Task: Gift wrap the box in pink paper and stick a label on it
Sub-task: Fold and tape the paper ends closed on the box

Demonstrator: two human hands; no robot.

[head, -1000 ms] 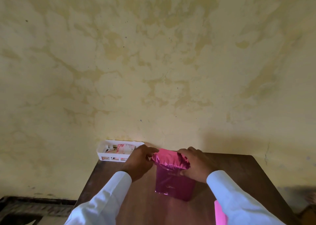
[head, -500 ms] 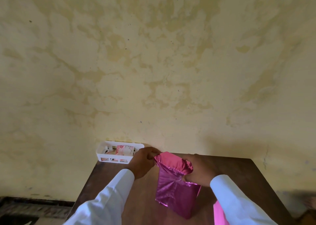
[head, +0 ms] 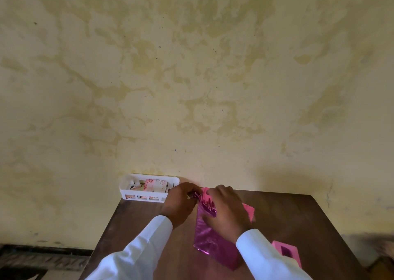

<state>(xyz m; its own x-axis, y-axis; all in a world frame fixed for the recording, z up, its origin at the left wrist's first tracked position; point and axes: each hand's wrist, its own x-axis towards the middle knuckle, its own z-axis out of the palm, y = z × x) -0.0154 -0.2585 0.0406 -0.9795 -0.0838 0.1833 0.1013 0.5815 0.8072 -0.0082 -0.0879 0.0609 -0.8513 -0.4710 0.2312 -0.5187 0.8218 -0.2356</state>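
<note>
Pinching the shiny pink foil paper's [head: 206, 204] bunched far end, left hand [head: 180, 204] and right hand [head: 229, 214] flank it, oblong wrapped box [head: 213, 244] stretching nearward.

Left hand [head: 181, 203]: lower centre, fingertips pinched the pink paper [head: 210, 237]'s folded end.
Right hand [head: 227, 212]: just beside it, fingers curled over that fold.
Forearms [head: 140, 252]: white-sleeved, angled inward from bottom edge.

The person wore a white, long-sleeved garment. Behind the left hand [head: 181, 202], the left sleeve [head: 138, 252] ended at the wrist in a plain straight cuff. Behind the right hand [head: 227, 212], the right sleeve [head: 266, 256] ended the same way. The cloth was smooth and unpatterned, with soft folds along both forearms. Both hands were bare.
</note>
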